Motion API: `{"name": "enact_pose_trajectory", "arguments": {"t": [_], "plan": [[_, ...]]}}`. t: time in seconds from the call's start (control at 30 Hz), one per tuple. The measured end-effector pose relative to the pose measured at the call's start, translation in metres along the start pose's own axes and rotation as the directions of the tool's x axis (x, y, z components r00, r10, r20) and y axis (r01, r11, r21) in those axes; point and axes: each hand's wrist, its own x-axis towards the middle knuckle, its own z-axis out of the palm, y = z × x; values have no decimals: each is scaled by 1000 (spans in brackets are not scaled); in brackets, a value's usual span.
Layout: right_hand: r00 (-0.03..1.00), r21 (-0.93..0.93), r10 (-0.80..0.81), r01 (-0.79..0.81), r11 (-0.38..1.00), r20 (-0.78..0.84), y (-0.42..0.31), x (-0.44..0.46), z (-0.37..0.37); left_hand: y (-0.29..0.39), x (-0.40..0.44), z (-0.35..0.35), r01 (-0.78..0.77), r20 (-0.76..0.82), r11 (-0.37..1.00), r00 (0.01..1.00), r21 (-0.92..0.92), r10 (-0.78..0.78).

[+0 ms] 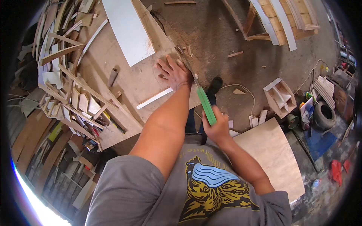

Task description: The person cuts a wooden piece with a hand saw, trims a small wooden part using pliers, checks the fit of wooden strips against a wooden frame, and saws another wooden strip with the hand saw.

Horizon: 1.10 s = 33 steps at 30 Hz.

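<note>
My left hand [174,73] presses down on a plywood tabletop [128,84], fingers spread, close to its right edge. My right hand [218,126] is wrapped round the green handle of a saw [205,103]. The saw's thin blade runs forward along the tabletop edge, beside my left wrist; where its teeth meet the wood I cannot make out. A white-faced board [130,35] lies beyond my left fingers. Nearer my forearm is a narrow white strip [154,98]. A brown rolled piece [112,77] rests further left.
Wooden offcuts [77,101] are heaped along the tabletop's left side. A curved wooden frame [279,20] stands at the far right. On the floor are a small divided box [279,98], a cable [247,90], a tyre [324,116] and a plywood sheet [269,154] beside my right arm.
</note>
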Motion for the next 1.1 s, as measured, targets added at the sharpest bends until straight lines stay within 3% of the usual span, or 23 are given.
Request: {"name": "enact_pose_trajectory", "arguments": {"t": [0.07,0.2,0.3,0.43,0.57,0.73,0.83,1.1], "plan": [[999,40,-33,34,999,-42,0,-17,-6,-1,-2,-2,0,-1,1000,1000,18,0],[999,18,49,-49,999,14,18,45,32,-2,-3,-2,-4,2,1000,1000,27,4],[997,-40,63,-61,997,49,7,16,8,0,0,0,-5,-1,1000,1000,27,5],[995,-28,-99,98,995,-31,13,1,3,-1,2,1,4,-6,1000,1000,12,-4],[1000,-14,-25,25,1000,-9,23,57,42,-5,1,2,6,12,1000,1000,-7,-6],[997,45,-79,80,996,-24,14,-14,-3,-4,1,4,-8,-29,999,1000,31,9],[995,-62,-99,101,993,29,39,44,38,-8,-2,8,-13,-14,1000,1000,21,13],[995,75,-80,84,994,-55,26,5,12,-3,-2,2,-16,-31,1000,999,20,16]]}}
